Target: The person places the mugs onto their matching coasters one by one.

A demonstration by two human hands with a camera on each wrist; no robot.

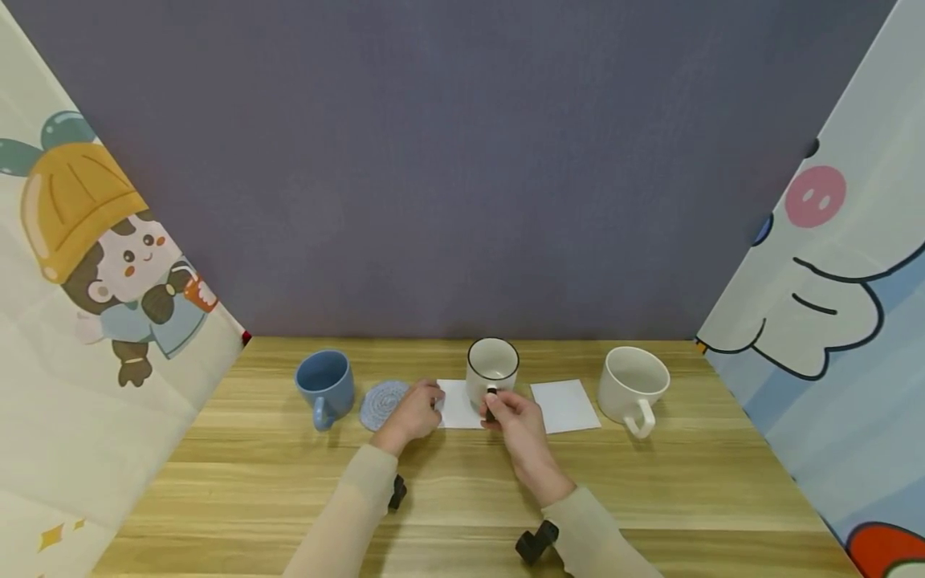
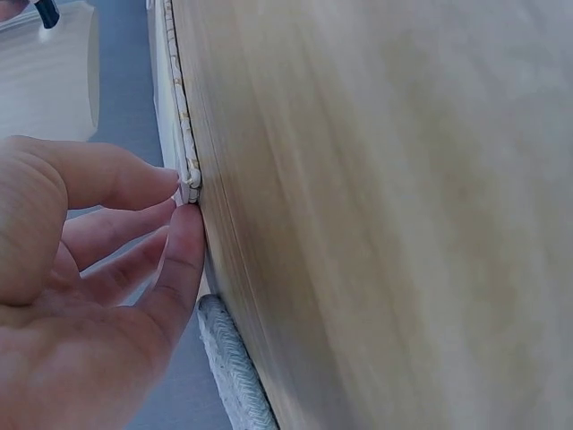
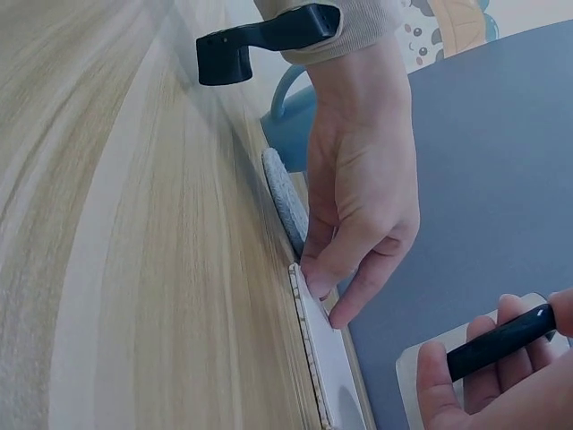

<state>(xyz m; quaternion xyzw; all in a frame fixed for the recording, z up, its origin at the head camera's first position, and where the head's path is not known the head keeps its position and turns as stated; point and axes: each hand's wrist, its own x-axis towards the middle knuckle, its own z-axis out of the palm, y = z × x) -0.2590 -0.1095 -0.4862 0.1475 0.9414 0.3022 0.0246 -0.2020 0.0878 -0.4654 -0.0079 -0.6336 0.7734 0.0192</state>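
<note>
My right hand [image 1: 523, 425] grips the black handle [image 3: 501, 342] of a white mug [image 1: 478, 371] with a dark rim. That mug is upright, held a little above a white square coaster [image 1: 457, 408]; both wrist views show a gap between them. At the coaster's left end, my left hand [image 1: 412, 414] pinches its edge between thumb and fingers. The coaster's layered side [image 2: 183, 116] faces the left wrist camera. Just left of this hand lies a round blue-grey woven coaster [image 1: 380, 404].
A blue mug [image 1: 334, 395] stands at the left, its handle toward me. To the right lie a second white square coaster [image 1: 565, 406] and a plain white mug [image 1: 620, 395]. A grey panel [image 1: 462, 177] rises behind the wooden table [image 1: 462, 514], with printed cloths on both sides.
</note>
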